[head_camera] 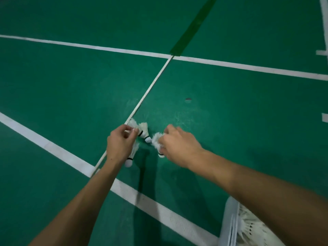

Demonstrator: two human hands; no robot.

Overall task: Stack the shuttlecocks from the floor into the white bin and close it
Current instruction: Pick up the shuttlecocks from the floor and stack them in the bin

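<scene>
Down on the green floor (230, 112), the left hand (120, 146) grips a shuttlecock (130, 157), cork toward 6 o'clock, feathers up under the fingers. Just beside it another shuttlecock (144, 133) lies with cork toward 5 o'clock. The right hand (177, 144) clutches a third one (157, 142) by its feathers. White lines (53, 144) cross nearby; open floor lies toward 12. At 5 o'clock sits the bin (230, 221), open, shuttlecocks inside.

Feathered white shuttlecocks (144, 129); matt, scuffed green floor (230, 112); white bin (230, 219) of ribbed plastic
</scene>
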